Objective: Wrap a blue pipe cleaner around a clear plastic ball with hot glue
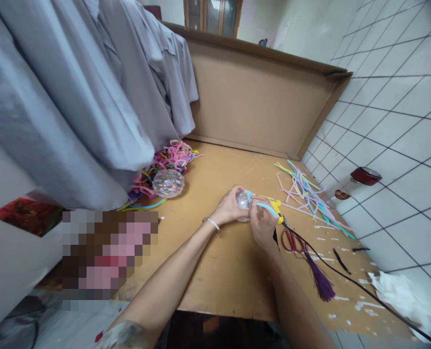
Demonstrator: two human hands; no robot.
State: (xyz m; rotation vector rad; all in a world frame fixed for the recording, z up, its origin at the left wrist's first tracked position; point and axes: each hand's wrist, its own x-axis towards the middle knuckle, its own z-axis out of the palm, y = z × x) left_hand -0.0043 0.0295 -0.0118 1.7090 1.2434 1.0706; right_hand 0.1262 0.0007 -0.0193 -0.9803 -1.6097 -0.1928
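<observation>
Near the middle of the table, my left hand [230,207] is closed around a small clear ball [242,199]. My right hand [263,224] pinches a light blue pipe cleaner [268,208] against the ball's right side, and its far end bends back over the hand. Just beyond the right hand lies a yellow glue gun [280,213], partly hidden by the fingers. Red-handled scissors [293,241] rest to the right of that hand, with a purple tassel [321,278] beside them.
At left, a faceted clear container [168,183] stands by a pile of colourful pipe cleaners [175,156] under hanging grey cloth [128,82]. More pipe cleaners [306,191] lie right, near a red-lidded bottle [357,184]. A black cord [346,277] crosses toward white tissue [400,295]. Cardboard [255,92] walls the back.
</observation>
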